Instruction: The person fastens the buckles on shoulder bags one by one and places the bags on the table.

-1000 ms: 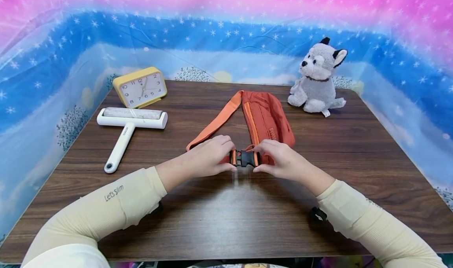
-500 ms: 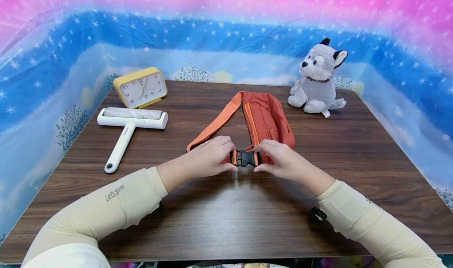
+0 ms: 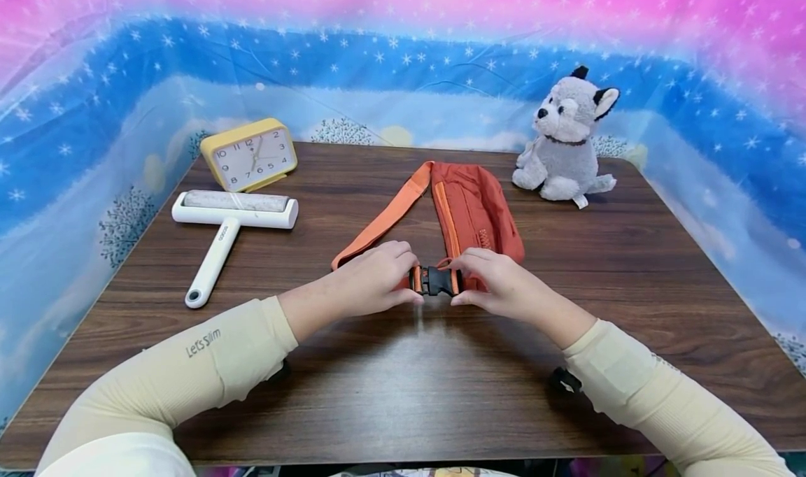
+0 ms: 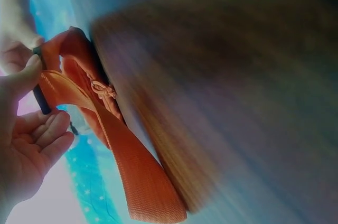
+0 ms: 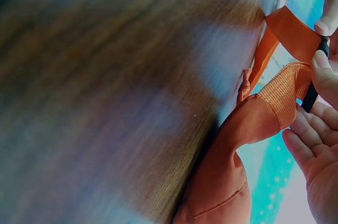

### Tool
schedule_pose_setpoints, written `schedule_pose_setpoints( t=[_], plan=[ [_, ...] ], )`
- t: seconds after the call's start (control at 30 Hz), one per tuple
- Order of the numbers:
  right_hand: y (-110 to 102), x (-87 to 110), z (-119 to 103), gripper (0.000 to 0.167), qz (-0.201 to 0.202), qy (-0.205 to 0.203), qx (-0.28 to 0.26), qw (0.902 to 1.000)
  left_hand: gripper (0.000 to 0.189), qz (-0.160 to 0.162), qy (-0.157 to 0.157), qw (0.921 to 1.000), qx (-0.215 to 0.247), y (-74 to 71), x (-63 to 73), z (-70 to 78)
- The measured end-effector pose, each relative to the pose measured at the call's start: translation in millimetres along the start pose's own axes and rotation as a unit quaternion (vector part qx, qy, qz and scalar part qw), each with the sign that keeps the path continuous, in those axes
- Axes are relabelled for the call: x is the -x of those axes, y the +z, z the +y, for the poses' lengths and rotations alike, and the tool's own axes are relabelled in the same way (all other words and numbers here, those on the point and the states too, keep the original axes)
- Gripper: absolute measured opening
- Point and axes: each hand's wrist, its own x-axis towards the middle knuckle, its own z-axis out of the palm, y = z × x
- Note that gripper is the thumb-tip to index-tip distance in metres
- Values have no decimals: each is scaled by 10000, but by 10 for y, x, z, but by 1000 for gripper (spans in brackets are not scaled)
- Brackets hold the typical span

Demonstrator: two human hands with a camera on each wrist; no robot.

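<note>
Right now my left hand (image 3: 371,278) and right hand (image 3: 497,281) each pinch one end of the black buckle (image 3: 434,281) at table (image 3: 403,386) centre; the orange waist bag (image 3: 472,211) stretches toward twelve o'clock.

The head camera looks forward and down from above the person's chest, taking in the whole worktop (image 3: 390,379) and both hands meeting at the black buckle (image 3: 436,281). Each wrist camera sits very close, low over the wood, looking along its palm toward the other hand. All three share the buckle and orange strap (image 4: 142,182), and the bag (image 5: 222,192) also shows in each.
</note>
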Motion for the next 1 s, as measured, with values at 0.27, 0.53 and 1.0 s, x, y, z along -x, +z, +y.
schedule_pose_setpoints(
  t=[0.27, 0.53, 1.0],
  plan=[
    [11, 14, 16, 40, 85, -8, 42, 10000, 42, -102, -72, 9999, -55, 13, -16, 2],
    [10, 19, 26, 41, 147, 2, 62, 9999, 43, -115, -134, 9998, -62, 26, -34, 3],
    [4, 28, 28, 40, 156, 58, 100, 9998, 43, -163, -264, 9995, -9, 15, -68, 21]
  ],
)
